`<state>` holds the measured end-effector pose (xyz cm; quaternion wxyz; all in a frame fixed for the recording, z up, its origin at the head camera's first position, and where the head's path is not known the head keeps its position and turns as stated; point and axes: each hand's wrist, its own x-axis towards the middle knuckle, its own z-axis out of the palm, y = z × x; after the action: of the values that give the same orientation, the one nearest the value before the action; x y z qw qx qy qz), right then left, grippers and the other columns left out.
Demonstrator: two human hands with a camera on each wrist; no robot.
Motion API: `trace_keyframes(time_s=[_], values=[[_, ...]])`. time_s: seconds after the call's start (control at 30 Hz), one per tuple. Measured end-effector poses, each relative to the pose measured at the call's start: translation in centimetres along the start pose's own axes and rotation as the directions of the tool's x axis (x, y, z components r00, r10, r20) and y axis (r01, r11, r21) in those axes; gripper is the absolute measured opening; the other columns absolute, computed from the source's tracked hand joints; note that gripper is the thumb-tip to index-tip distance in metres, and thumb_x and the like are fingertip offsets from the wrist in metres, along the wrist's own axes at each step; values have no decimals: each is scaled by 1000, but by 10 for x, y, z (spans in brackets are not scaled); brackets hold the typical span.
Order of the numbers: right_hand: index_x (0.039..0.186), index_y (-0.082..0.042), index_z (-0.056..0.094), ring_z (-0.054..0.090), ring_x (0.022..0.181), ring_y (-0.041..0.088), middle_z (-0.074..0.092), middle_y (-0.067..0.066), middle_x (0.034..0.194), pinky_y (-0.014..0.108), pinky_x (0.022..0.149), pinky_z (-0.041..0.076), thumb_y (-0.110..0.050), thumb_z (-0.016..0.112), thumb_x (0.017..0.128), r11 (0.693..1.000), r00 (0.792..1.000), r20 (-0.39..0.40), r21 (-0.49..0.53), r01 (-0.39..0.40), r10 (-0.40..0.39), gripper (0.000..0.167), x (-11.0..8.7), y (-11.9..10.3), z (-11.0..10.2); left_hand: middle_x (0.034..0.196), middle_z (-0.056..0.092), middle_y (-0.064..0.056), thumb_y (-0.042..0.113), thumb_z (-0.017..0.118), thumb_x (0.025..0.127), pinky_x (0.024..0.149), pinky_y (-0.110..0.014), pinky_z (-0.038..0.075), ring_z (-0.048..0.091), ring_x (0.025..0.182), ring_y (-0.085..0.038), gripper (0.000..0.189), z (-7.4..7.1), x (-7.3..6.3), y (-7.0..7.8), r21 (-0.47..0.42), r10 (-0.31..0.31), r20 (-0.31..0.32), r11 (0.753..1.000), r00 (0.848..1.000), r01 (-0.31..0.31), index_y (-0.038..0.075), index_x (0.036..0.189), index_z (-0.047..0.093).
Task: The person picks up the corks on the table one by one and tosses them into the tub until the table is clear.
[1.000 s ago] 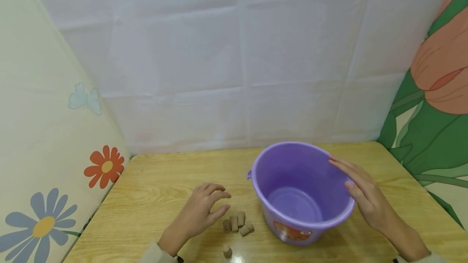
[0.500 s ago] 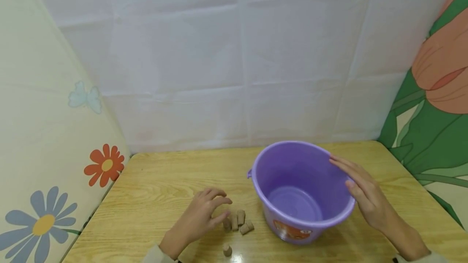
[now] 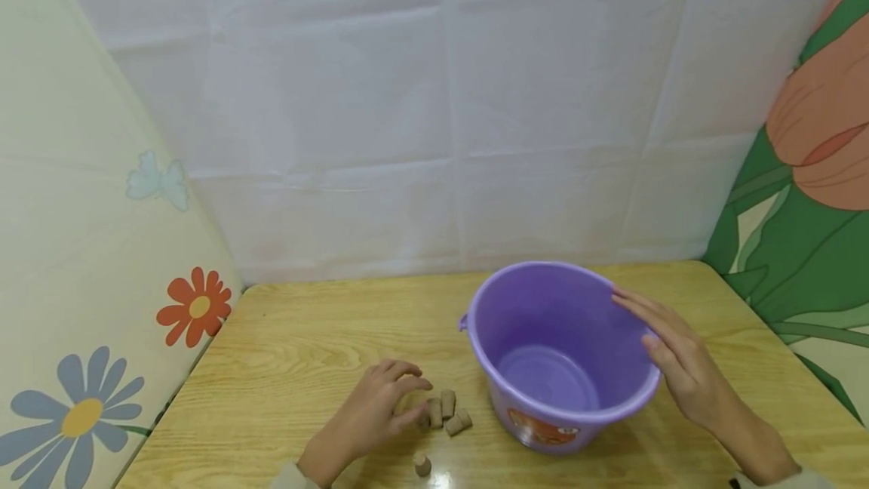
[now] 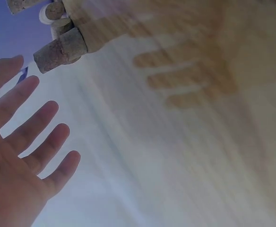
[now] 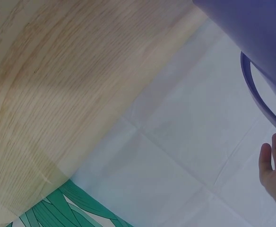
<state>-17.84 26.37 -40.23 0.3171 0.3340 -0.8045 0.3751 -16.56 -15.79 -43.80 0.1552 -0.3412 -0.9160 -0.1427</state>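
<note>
A purple bucket stands on the table at the right, a round picture label on its front. My right hand rests at the right side of its rim, fingers extended and the thumb over the edge. In the right wrist view, two fingertips show near the bucket's handle. My left hand hovers by a small cluster of brown corks, its fingers loosely bent with nothing between them. The thumb partly covers the leftmost cork. A single cork stands apart, nearer the front. Left wrist view: spread fingertips are just short of a cork.
The wood-grain table reaches back to a creased white sheet. Flower-patterned panels flank it, a pale one on the left and a tulip one on the right.
My left hand has shifted slightly right and down to the corks, now overlapping the leftmost one. The right hand and the bucket stay where they were.
</note>
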Motion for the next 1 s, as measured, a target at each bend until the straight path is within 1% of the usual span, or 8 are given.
trace_keyframes(time_s=[0.1,0.23,0.37,0.43,0.57,0.77,1.0], values=[[137,5,53,39,143,7,50,16,149,12,116,26,10,39,92,1000,1000,-3,-5,-1,1,48,0,0,0,115,70,-2,33,74,87,91,-44,54,62,106,-18,23,1,-2,-1,7,6,0,1000,1000,-6,20,106,73],[136,5,54,39,142,6,50,11,150,12,116,26,10,39,91,1000,1000,-9,-9,0,0,48,0,0,0,115,70,-1,34,73,88,91,-45,54,62,107,-18,23,3,-5,-2,8,0,18,1000,1000,0,21,106,73],[136,5,54,39,142,6,50,10,150,12,116,27,10,39,90,1000,1000,-12,-7,-4,4,48,0,-1,0,115,70,-3,32,74,87,95,-48,53,62,108,-19,17,4,-6,-2,-13,-23,45,1000,999,24,22,100,73],[136,5,54,39,142,6,50,9,150,12,116,26,10,39,91,1000,1000,-10,-2,-13,13,49,0,-1,0,115,70,-3,32,75,86,96,-50,52,61,109,-20,14,3,-7,-2,-28,-44,65,999,997,46,23,97,73],[136,5,54,39,143,7,49,10,150,13,116,26,10,38,91,1000,1000,-9,-7,-11,11,49,0,-1,0,117,69,-3,32,75,86,99,-52,50,60,111,-22,11,3,-8,-1,-40,-69,93,996,993,73,24,94,73],[136,5,54,39,143,7,50,10,150,13,117,25,9,38,91,1000,1000,-12,-7,-12,12,48,0,0,0,116,69,-3,32,76,85,99,-52,50,60,112,-22,10,3,-8,-2,-19,-70,93,997,993,72,24,89,73],[136,6,55,39,142,8,50,12,149,13,117,26,9,38,91,1000,1000,-19,-4,3,-3,48,0,0,1,115,69,-3,32,75,86,97,-51,51,60,112,-22,9,2,-8,-3,-8,-65,89,998,994,66,24,89,73]])
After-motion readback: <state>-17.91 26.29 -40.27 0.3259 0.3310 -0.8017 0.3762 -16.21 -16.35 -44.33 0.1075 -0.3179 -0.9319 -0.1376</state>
